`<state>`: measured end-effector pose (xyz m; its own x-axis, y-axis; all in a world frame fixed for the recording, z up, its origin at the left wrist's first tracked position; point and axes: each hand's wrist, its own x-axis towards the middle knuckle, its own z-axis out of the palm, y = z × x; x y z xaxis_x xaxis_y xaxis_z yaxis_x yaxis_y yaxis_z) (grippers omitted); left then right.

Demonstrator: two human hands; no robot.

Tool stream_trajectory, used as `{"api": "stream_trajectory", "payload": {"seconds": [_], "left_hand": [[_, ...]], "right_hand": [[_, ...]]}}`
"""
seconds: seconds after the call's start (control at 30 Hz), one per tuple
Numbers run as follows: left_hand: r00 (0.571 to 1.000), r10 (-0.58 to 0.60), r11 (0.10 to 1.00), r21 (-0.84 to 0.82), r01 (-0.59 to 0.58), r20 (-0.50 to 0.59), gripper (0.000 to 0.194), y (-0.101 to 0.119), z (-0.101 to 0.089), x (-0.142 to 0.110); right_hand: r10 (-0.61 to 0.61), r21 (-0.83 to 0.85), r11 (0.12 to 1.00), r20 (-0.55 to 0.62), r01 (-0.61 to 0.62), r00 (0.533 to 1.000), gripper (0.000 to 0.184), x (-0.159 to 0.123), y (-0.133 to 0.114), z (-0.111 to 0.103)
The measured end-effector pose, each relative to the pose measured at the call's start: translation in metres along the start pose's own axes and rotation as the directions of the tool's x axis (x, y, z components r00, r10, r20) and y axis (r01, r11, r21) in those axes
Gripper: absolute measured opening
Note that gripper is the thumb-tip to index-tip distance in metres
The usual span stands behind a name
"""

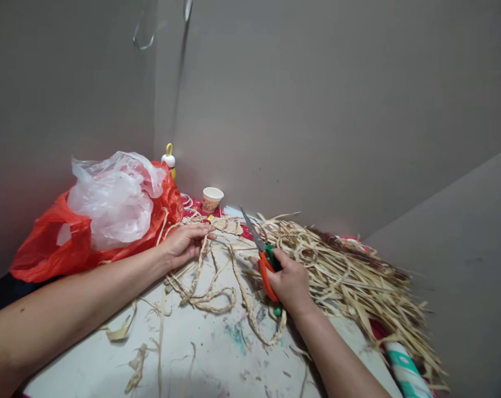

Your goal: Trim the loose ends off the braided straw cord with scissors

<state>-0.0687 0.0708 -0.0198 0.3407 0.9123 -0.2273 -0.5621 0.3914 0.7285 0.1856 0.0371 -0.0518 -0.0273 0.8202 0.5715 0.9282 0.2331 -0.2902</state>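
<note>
My left hand [186, 243] is closed, thumb and fingers pinching a thin braided straw cord [240, 276]. The cord hangs from the fingertips and lies in loops over the white tabletop [217, 354]. In my right hand [290, 279] is a pair of scissors [258, 240] with orange and green handles, its blades pointing up and away to the left. The blade tips stand a little right of my left fingertips, apart from them. Just beyond my right hand spreads a large heap of dry straw strips [349, 276].
At the left bulges a red plastic bag [51, 237] with a clear bag [113, 193] on it. A paper cup [212, 199] and a yellow-topped bottle [168, 160] stand by the grey wall [316, 110]. Straw scraps [137, 367] litter the front; a green-white roll [405, 367] lies at right.
</note>
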Motion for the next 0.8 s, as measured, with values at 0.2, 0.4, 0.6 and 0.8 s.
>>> {"api": "stream_trajectory", "payload": {"seconds": [0.2,0.4,0.6,0.8], "left_hand": [[0.999,0.037,0.99,0.138,-0.042,0.036,0.013,-0.002,0.001,-0.002],[0.968,0.176,0.907,0.353,-0.229,0.177,0.02,-0.012,0.019,-0.019],[0.944,0.15,0.845,0.458,-0.276,0.293,0.017,-0.027,0.035,-0.043],[0.963,-0.035,0.924,0.376,-0.07,0.266,0.033,-0.03,0.037,-0.044]], "right_hand": [[0.174,0.35,0.92,0.043,-0.178,0.984,0.036,0.01,-0.009,-0.013],[0.334,0.764,0.475,0.302,-0.436,0.893,0.04,0.017,-0.049,-0.039],[0.23,0.846,0.294,0.388,-0.444,0.892,0.04,0.004,-0.08,-0.037],[0.28,0.845,0.401,0.256,-0.354,0.925,0.036,0.009,-0.075,-0.044]]}}
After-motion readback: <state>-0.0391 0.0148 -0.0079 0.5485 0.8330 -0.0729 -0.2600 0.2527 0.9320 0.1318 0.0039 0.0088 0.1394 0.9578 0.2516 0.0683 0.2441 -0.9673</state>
